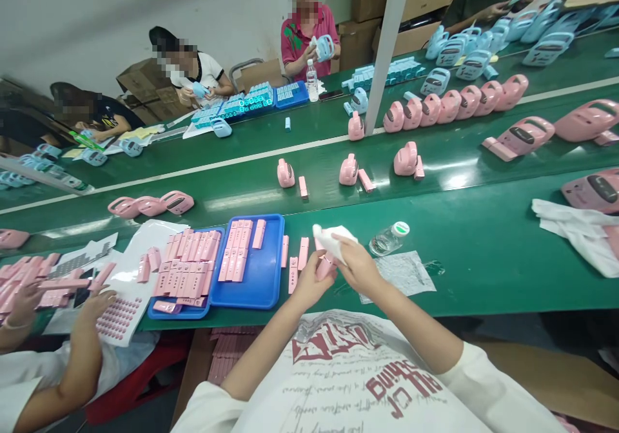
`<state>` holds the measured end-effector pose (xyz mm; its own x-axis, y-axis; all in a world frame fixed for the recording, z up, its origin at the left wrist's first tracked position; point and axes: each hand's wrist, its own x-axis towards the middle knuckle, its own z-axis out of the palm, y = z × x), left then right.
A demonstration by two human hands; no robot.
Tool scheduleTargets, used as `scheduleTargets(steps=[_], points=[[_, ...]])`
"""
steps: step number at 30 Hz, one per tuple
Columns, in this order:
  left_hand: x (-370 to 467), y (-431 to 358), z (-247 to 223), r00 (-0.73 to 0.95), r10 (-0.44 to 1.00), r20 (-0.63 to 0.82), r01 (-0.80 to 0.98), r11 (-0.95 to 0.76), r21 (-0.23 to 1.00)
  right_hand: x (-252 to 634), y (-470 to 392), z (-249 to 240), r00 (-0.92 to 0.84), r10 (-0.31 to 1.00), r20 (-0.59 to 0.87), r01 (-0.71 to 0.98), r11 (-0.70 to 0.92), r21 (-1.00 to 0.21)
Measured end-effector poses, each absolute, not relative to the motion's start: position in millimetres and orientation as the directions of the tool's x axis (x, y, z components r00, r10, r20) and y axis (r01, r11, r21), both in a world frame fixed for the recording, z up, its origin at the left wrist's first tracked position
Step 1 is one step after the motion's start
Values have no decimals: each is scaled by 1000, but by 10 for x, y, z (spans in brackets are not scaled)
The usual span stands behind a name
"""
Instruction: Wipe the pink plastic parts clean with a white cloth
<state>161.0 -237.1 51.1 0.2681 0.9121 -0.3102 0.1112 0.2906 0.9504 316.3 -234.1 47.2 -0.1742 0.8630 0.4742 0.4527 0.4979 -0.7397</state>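
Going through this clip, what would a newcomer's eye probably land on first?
Probably the row of glossy pink handled devices on the green surface beyond the hands, right of the pale upright post. Next, perhaps, the two bright blue trays holding small pink oblong pieces, left of the hands. At centre, the left hand grips a pink piece while the right hand holds a white cloth at it.

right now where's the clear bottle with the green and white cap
In the head view, the clear bottle is on the green table, to the right of the person's right hand and just beyond the crumpled pale sheet.
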Motion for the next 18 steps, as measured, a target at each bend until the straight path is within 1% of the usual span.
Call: scheduleTargets(steps=[1,2,3,4,6,8,9,13,18], points=[[1604,-2365,476,240,926,-293,122,271,955,3127,-2382,403,-249,838,485,473,542,-694],[1590,-2354,438,216,934,-284,133,260,956,3094,-2432,331,-315,825,469,470,565,-678],[1569,-2337,395,195,939,-285,147,259,955,3069,-2489,262,-371,827,421,452,558,-697],[1541,-2316,345,171,941,-292,168,264,950,3056,-2549,199,-419,839,348,431,521,-737],[1473,-2264,227,103,945,-310,230,281,932,3070,-2667,99,-475,864,170,414,389,-823],[1411,-2204,93,22,945,-327,300,306,904,3126,-2765,39,-459,888,29,443,257,-859],[1390,-2173,25,-15,942,-336,329,322,888,3160,-2805,22,-442,897,-5,458,221,-861],[1401,-2072,-191,-91,929,-359,377,366,851,3265,-2917,-1,-406,911,-75,473,139,-870],[1428,-2088,-242,-124,944,-306,346,330,878,3266,-2996,-3,-463,876,-134,441,96,-892]])
